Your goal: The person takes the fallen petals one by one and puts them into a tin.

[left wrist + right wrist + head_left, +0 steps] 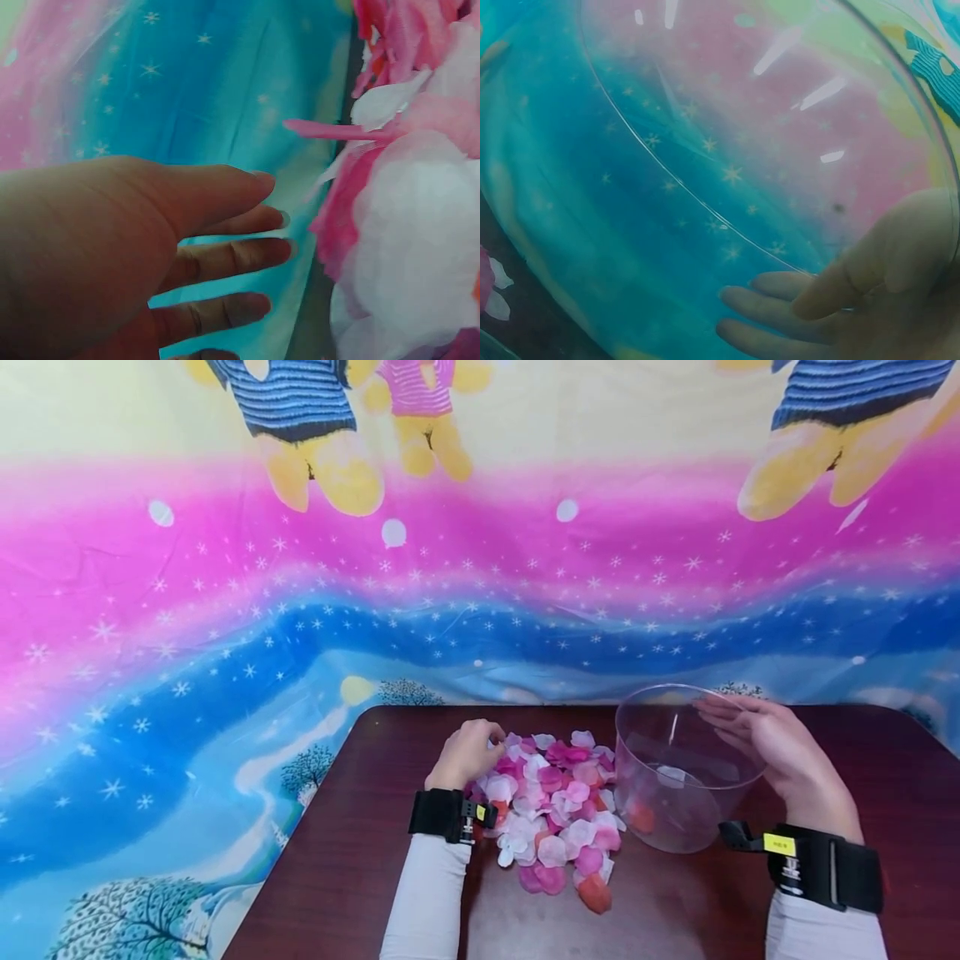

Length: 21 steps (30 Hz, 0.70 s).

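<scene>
- White sleeves and black wrist straps frame the scene at a dark brown table point(360, 877), where a person works at a heap of cloth petals point(555, 802).
- Left hand point(468, 753) rests on the far left edge of the heap, fingers loosely curled over the petals in the head view; the wrist view shows them fairly straight and spread, so whether any petal is pinched cannot be told.
- Right hand point(772, 752) steadies a clear plastic tub point(678, 768), thumb over the far rim and fingers against the wall.
- Tub stands just right of the heap, touching its edge, tilted with its mouth up and towards the person; its long axis runs near upright.
- By the look of it, work has barely begun: only a few petals lie inside the tub, and nearly the whole heap remains on the table.
</scene>
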Motion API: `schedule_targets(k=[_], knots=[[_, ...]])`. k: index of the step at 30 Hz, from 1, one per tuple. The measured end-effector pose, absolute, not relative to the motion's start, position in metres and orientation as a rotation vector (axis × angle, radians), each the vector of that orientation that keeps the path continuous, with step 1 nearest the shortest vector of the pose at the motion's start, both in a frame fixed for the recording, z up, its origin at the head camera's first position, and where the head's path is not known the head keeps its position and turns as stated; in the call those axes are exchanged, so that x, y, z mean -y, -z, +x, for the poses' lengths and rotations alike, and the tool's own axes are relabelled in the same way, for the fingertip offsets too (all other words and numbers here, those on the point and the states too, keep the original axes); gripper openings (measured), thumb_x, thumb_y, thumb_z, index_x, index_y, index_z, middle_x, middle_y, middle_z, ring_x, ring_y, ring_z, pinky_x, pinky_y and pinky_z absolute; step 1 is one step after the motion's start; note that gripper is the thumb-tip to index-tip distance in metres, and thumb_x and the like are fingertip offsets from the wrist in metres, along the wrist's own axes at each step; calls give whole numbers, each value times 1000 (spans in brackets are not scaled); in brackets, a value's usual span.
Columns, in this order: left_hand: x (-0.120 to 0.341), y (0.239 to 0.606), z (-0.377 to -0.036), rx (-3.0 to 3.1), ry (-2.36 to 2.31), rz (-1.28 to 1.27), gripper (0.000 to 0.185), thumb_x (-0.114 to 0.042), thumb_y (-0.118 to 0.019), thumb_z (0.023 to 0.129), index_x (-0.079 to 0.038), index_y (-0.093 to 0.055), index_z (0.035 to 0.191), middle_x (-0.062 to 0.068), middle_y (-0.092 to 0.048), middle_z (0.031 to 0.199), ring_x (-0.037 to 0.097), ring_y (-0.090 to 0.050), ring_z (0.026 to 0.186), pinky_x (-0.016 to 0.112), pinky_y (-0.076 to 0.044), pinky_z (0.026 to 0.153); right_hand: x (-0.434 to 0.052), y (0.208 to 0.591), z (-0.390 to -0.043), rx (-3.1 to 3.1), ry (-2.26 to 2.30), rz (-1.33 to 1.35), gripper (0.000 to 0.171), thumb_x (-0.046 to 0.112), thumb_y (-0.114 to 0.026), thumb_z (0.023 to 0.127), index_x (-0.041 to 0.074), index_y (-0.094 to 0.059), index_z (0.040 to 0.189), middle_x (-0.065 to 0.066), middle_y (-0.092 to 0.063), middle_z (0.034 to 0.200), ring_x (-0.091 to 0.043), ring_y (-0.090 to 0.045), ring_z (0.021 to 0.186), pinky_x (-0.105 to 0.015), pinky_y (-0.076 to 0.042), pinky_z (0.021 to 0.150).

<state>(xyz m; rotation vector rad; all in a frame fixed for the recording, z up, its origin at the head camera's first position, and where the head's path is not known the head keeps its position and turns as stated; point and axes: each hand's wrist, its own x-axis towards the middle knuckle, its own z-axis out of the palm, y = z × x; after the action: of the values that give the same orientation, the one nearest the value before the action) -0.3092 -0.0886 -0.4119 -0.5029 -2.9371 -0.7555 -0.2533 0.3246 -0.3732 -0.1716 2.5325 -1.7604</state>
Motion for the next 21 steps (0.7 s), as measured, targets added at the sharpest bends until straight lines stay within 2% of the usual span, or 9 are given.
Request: schedule_targets(k=[3,6,13,18,21], knots=[[86,415,-309,2946,715,-493,17,-19,-69,99,-9,-76,111,7,-72,109,21,-64,91,41,-54,82,-326,373,-253,-2520,1761,-187,53,5,-18,108,2,-29,160,5,-56,144,5,-55,121,-22,-50,99],[83,417,-309,2938,685,-496,14,-20,-71,97,-11,-77,105,6,-71,107,20,-64,93,41,-54,82,-327,374,-252,-2502,1775,-205,52,5,-21,108,1,-30,159,9,-58,139,9,-57,116,-20,-50,97],[79,418,-310,2895,671,-514,9,-17,-72,97,-13,-77,103,3,-71,103,19,-64,93,38,-54,81,-328,375,-251,-2481,1811,-244,51,4,-21,108,-2,-30,158,15,-61,133,11,-58,115,-17,-50,94],[80,414,-311,2867,699,-513,7,-16,-70,98,-13,-75,103,2,-70,100,18,-63,89,37,-52,79,-328,375,-252,-2517,1762,-210,52,6,-20,108,2,-31,159,9,-58,139,10,-57,116,-19,-50,95],[83,409,-313,2858,726,-497,6,-16,-69,99,-14,-74,102,1,-69,98,16,-62,85,37,-51,77,-327,374,-253,-2535,1724,-187,53,8,-19,109,4,-31,160,2,-56,145,4,-57,121,-20,-50,97]])
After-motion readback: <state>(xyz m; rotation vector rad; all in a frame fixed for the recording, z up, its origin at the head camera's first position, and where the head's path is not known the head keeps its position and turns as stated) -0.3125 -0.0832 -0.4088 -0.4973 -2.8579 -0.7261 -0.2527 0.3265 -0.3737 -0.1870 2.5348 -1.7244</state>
